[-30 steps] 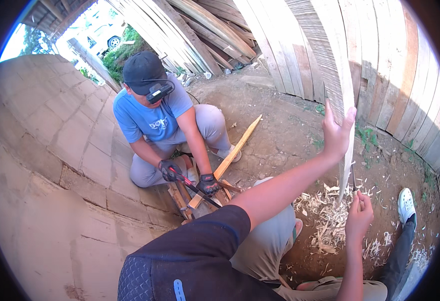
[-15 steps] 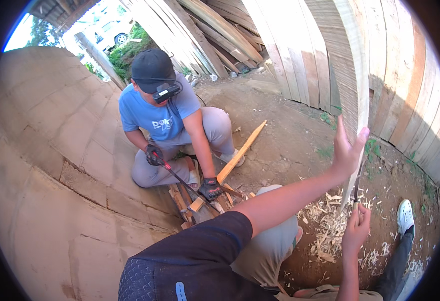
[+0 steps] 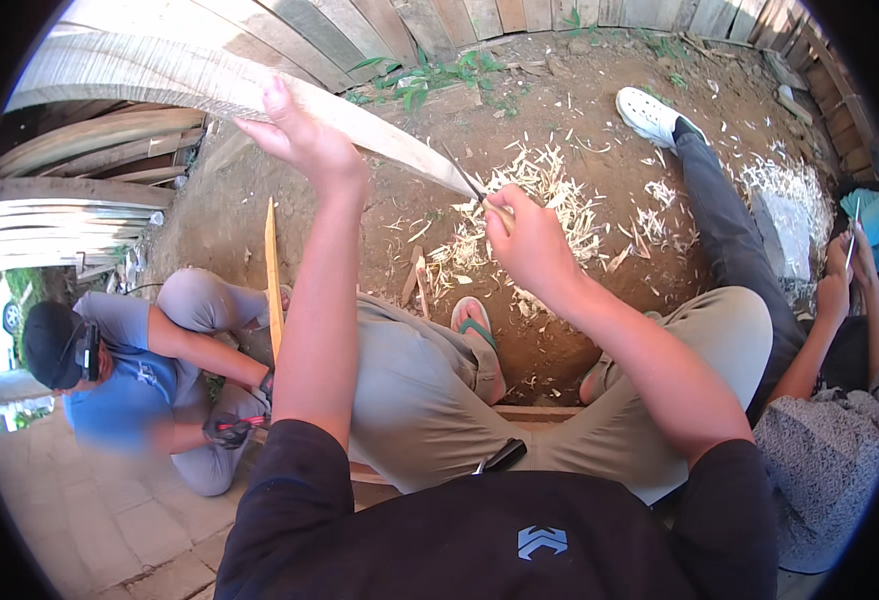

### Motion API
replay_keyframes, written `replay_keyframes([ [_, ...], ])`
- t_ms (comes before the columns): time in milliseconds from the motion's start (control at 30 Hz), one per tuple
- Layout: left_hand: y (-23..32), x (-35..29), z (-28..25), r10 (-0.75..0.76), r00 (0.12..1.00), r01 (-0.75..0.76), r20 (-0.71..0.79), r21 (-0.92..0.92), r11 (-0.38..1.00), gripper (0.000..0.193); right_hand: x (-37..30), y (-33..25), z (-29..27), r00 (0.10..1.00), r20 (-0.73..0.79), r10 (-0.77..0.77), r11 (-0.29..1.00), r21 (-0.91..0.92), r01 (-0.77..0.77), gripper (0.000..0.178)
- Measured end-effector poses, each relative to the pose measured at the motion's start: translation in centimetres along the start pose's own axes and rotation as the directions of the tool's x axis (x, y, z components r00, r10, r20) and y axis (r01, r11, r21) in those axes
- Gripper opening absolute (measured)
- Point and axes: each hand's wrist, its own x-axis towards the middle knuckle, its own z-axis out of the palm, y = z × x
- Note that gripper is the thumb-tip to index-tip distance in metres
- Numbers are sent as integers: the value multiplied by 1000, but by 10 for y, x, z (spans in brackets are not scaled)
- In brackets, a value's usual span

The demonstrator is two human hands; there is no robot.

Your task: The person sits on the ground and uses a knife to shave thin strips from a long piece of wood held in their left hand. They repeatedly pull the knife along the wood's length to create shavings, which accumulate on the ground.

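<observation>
A long pale wooden plank (image 3: 204, 85) slants from the upper left down to a narrow tip in front of me. My left hand (image 3: 314, 150) holds it partway along, thumb and fingers at its edges; some fingers are hidden. Around the wooden handle of a knife (image 3: 466, 174) my right hand (image 3: 534, 245) is closed. The knife's thin dark blade points up and left, right by the plank's tip; I cannot tell whether they touch.
Pale wood shavings (image 3: 569, 205) litter the dirt below the tip. To my left a person (image 3: 129, 370) in a blue shirt and dark gloves crouches by a pointed wooden stake (image 3: 272, 270). At right another person's hands (image 3: 839, 280) hold a thin blade. Boards (image 3: 89, 150) are stacked beside a plank fence (image 3: 439, 25).
My view has swung to the right and levelled. Both hands still hold the plank and the knife, and the knife remains near the plank's lower end. The person at right has come into view.
</observation>
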Motion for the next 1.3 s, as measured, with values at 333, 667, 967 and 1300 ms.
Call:
replay_keyframes([
  [333, -4, 2, -6, -71, 997, 72, -6, 49, 996, 108, -8, -3, 4, 996, -60, -67, 993, 96, 73, 19],
  [667, -9, 3, -4, 12, 1000, -12, 11, 45, 999, 103, -8, -20, -4, 996, -84, -25, 983, 179, 40, 20],
  [967, -8, 1, 0, 44, 999, -44, -11, 43, 998, 93, -6, -17, -6, 997, -73, -15, 983, 179, 28, 21],
  [1300, -10, 3, 3, 95, 995, -95, 11, 60, 994, 89, -8, -9, 8, 970, -198, -142, 963, 199, 182, 21],
])
